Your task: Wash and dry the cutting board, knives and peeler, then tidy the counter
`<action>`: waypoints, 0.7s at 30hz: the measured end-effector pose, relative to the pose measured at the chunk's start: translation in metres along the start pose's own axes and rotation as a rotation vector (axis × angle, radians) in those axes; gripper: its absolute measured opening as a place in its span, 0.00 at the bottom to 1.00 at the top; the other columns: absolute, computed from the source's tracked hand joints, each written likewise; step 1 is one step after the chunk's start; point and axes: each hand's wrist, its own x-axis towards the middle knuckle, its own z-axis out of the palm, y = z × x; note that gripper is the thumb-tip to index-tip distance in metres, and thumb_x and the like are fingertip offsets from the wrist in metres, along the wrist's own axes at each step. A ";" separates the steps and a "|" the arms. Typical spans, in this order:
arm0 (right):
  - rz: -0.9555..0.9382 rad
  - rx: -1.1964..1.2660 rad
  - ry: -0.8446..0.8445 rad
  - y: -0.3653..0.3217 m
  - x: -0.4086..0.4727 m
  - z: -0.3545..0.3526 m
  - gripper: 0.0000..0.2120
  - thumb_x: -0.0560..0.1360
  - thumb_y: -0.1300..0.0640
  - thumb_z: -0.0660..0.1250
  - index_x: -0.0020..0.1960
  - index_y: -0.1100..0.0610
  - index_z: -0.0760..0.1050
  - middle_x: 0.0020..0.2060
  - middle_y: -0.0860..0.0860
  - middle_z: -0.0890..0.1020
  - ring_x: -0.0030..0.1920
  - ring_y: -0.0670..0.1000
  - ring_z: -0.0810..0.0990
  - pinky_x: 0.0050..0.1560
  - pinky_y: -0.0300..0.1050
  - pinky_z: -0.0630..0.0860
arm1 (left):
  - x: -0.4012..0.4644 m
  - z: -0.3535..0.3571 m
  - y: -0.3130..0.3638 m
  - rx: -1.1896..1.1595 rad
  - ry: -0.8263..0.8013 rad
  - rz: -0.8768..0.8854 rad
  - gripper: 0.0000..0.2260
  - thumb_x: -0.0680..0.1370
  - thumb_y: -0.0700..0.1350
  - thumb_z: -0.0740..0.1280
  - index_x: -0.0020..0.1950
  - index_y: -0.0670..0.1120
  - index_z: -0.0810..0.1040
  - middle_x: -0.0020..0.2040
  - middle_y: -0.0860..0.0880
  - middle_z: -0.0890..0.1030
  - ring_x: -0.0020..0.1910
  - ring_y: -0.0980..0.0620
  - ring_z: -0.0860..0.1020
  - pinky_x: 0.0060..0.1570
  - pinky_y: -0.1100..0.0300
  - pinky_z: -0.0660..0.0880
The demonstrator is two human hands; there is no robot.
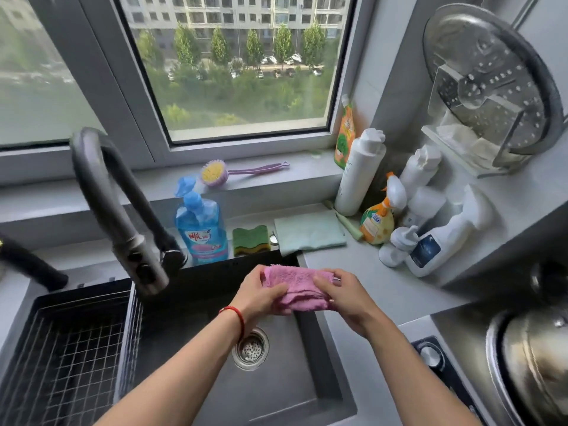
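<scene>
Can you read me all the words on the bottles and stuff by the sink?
Blue bottle: red label characters, too blurred to read.
Orange spray bottle: label too small to read.
Orange pouch: print too blurred.
White bottle with dark blue label: nothing readable.
Tall white bottle: faint grey letters, unreadable.

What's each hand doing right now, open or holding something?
Left hand: closed, grip on the left end of the folded pink terry cloth.
Right hand: closed, grip on the cloth's right end.

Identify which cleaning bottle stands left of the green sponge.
The blue bottle with the red label; the white and orange bottles all cluster in the right corner.
</scene>
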 end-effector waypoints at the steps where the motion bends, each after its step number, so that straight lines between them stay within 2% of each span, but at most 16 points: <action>1: -0.015 -0.018 0.004 -0.002 0.012 -0.007 0.12 0.78 0.61 0.73 0.60 0.63 0.78 0.50 0.60 0.87 0.49 0.59 0.87 0.45 0.50 0.84 | 0.013 0.005 0.002 0.062 0.082 0.021 0.14 0.76 0.36 0.74 0.59 0.40 0.76 0.55 0.36 0.82 0.41 0.47 0.86 0.37 0.52 0.84; 3: -0.031 -0.075 0.058 -0.007 0.040 -0.018 0.13 0.76 0.60 0.74 0.58 0.64 0.79 0.49 0.59 0.87 0.48 0.55 0.88 0.45 0.47 0.84 | 0.037 0.015 0.007 0.128 0.167 0.015 0.14 0.74 0.39 0.77 0.56 0.42 0.79 0.54 0.39 0.84 0.46 0.43 0.86 0.44 0.46 0.84; 5: -0.050 -0.199 0.151 -0.017 0.072 -0.025 0.15 0.75 0.56 0.76 0.58 0.61 0.79 0.50 0.55 0.86 0.49 0.52 0.86 0.50 0.49 0.84 | 0.066 0.026 0.013 0.066 0.202 -0.039 0.12 0.74 0.41 0.77 0.55 0.43 0.80 0.54 0.39 0.83 0.48 0.38 0.85 0.46 0.40 0.84; 8: -0.079 -0.353 0.234 -0.040 0.120 -0.032 0.19 0.76 0.53 0.73 0.64 0.57 0.77 0.55 0.55 0.84 0.54 0.55 0.84 0.59 0.57 0.81 | 0.116 0.040 0.028 0.042 0.285 -0.048 0.10 0.75 0.41 0.75 0.54 0.44 0.79 0.54 0.38 0.83 0.51 0.37 0.84 0.51 0.39 0.82; 10: -0.136 -0.457 0.279 -0.054 0.150 -0.033 0.22 0.77 0.54 0.71 0.69 0.56 0.74 0.60 0.56 0.82 0.57 0.55 0.81 0.60 0.52 0.79 | 0.150 0.047 0.037 0.146 0.366 -0.021 0.15 0.75 0.43 0.75 0.58 0.42 0.77 0.55 0.38 0.83 0.54 0.38 0.83 0.57 0.41 0.80; 12: -0.186 -0.572 0.299 -0.062 0.175 -0.032 0.24 0.79 0.54 0.69 0.73 0.56 0.71 0.65 0.56 0.79 0.60 0.55 0.79 0.59 0.46 0.75 | 0.176 0.050 0.046 0.311 0.416 -0.001 0.20 0.75 0.45 0.74 0.64 0.44 0.74 0.56 0.40 0.81 0.55 0.39 0.80 0.59 0.45 0.78; 14: -0.236 -0.774 0.290 -0.061 0.187 -0.032 0.26 0.81 0.55 0.67 0.76 0.57 0.66 0.69 0.58 0.75 0.65 0.59 0.76 0.63 0.49 0.73 | 0.187 0.051 0.051 0.549 0.419 0.016 0.25 0.76 0.44 0.73 0.71 0.48 0.69 0.59 0.40 0.78 0.56 0.39 0.79 0.58 0.49 0.78; 15: -0.294 -0.934 0.313 -0.056 0.189 -0.033 0.26 0.81 0.56 0.66 0.77 0.58 0.65 0.68 0.58 0.74 0.66 0.60 0.75 0.63 0.52 0.73 | 0.191 0.052 0.050 0.756 0.430 0.054 0.26 0.76 0.42 0.71 0.72 0.50 0.68 0.61 0.40 0.75 0.57 0.39 0.79 0.56 0.50 0.77; 17: -0.509 -1.189 0.387 -0.039 0.185 -0.033 0.27 0.77 0.65 0.66 0.75 0.60 0.68 0.65 0.59 0.76 0.62 0.61 0.77 0.60 0.55 0.76 | 0.190 0.052 0.039 1.185 0.421 0.226 0.27 0.75 0.38 0.68 0.72 0.53 0.69 0.70 0.41 0.67 0.63 0.40 0.74 0.56 0.49 0.74; 18: -0.576 -1.249 0.382 -0.026 0.181 -0.032 0.28 0.73 0.68 0.66 0.73 0.60 0.71 0.65 0.59 0.77 0.63 0.61 0.77 0.61 0.56 0.76 | 0.188 0.053 0.029 1.341 0.357 0.314 0.28 0.74 0.37 0.66 0.73 0.55 0.69 0.74 0.43 0.63 0.67 0.41 0.70 0.59 0.49 0.72; 19: -0.566 -1.287 0.309 -0.013 0.177 -0.029 0.29 0.72 0.68 0.66 0.73 0.59 0.72 0.67 0.59 0.76 0.67 0.61 0.76 0.66 0.57 0.74 | 0.186 0.052 0.021 1.450 0.272 0.354 0.30 0.74 0.38 0.65 0.75 0.56 0.67 0.77 0.45 0.61 0.71 0.42 0.67 0.63 0.48 0.69; 21: -0.460 -1.356 0.168 0.001 0.169 -0.023 0.31 0.75 0.65 0.63 0.78 0.55 0.66 0.75 0.55 0.69 0.76 0.58 0.66 0.77 0.59 0.61 | 0.183 0.047 0.016 1.539 0.172 0.316 0.34 0.75 0.40 0.63 0.80 0.56 0.59 0.81 0.47 0.58 0.77 0.44 0.60 0.69 0.46 0.63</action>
